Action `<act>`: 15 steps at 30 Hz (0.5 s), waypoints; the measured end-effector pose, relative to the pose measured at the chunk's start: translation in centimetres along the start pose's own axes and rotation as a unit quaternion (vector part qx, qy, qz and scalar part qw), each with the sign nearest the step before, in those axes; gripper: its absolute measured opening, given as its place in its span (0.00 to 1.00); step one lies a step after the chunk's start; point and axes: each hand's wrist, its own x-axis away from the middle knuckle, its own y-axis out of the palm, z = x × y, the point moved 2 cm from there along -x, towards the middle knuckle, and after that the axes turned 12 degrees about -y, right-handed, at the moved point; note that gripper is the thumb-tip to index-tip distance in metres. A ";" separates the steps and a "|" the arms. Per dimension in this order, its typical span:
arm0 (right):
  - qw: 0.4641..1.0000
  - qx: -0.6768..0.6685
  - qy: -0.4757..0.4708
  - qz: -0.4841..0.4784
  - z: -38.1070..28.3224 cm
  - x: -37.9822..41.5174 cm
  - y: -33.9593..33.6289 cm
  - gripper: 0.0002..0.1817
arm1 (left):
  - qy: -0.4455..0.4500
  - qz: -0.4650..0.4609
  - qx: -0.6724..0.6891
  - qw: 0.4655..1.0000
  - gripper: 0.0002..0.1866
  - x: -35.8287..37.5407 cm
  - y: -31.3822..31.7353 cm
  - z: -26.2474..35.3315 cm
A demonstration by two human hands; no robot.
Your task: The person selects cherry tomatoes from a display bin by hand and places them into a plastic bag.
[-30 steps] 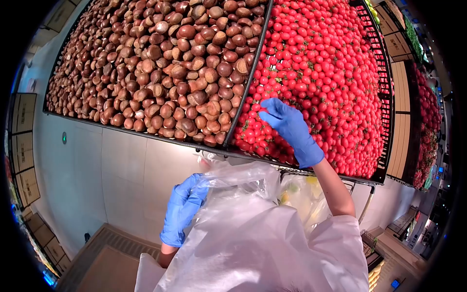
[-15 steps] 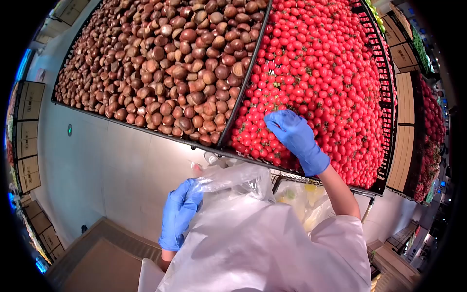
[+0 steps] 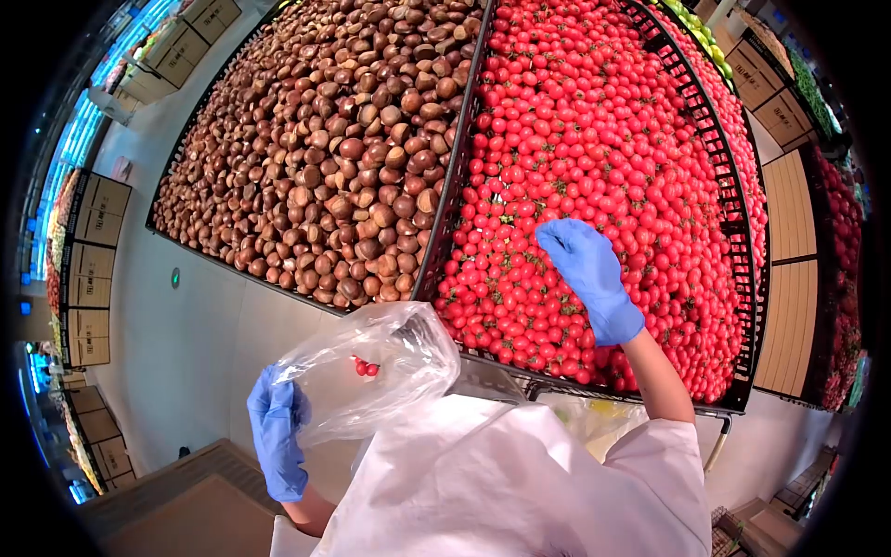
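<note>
My right hand (image 3: 587,271), in a blue glove, reaches into a heap of small red cherry tomatoes (image 3: 594,139) in a black wire bin (image 3: 735,278); its fingertips are pinched down among the tomatoes. My left hand (image 3: 277,436), also gloved in blue, grips the edge of a clear plastic bag (image 3: 371,371) held below the bin's front edge. A couple of red tomatoes (image 3: 365,368) lie inside the bag. Whether the right fingers hold a tomato is hidden.
A bin of brown chestnuts (image 3: 343,148) sits left of the tomatoes, split off by a black divider (image 3: 452,176). Below the bins is a pale display wall (image 3: 204,353). A second clear bag with yellowish produce (image 3: 594,418) hangs near my right elbow. Cardboard boxes (image 3: 88,269) line the left.
My left hand dropped down and to the left, carrying the bag, which now hangs open with tomatoes showing. My right hand shifted slightly right and deeper into the tomato pile.
</note>
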 end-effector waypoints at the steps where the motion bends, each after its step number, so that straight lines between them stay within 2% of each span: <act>1: 0.997 -0.011 -0.051 0.063 0.2 -0.4 0.7 0.08 | 0.009 0.006 0.008 1.000 0.10 0.3 -0.1 0.1; 2: 0.996 -0.015 -0.052 0.064 0.1 -1.4 1.1 0.08 | 0.018 0.012 0.015 1.000 0.10 0.5 -0.1 0.1; 4: 0.997 0.060 -0.047 -0.018 -0.1 -3.5 2.4 0.06 | 0.013 0.039 0.021 0.999 0.09 1.1 0.3 0.1; 7: 0.995 0.054 -0.081 -0.003 -0.2 -5.7 5.3 0.05 | 0.006 -0.001 0.019 1.000 0.10 1.0 1.3 0.5; 9: 0.993 0.084 -0.080 -0.020 0.6 -6.9 7.7 0.05 | -0.011 0.055 0.026 0.998 0.10 0.9 2.2 0.8; 10: 0.990 0.112 -0.076 -0.038 0.7 -7.2 8.4 0.07 | -0.007 0.051 0.024 0.998 0.10 0.7 2.5 1.0; 13: 0.991 0.088 -0.099 0.014 0.7 -6.8 8.7 0.06 | -0.002 -0.075 0.027 0.997 0.09 -1.2 2.5 1.7; 15: 0.989 0.052 -0.121 0.070 0.6 -6.0 7.8 0.06 | -0.016 -0.085 0.014 0.996 0.09 -1.9 2.3 1.7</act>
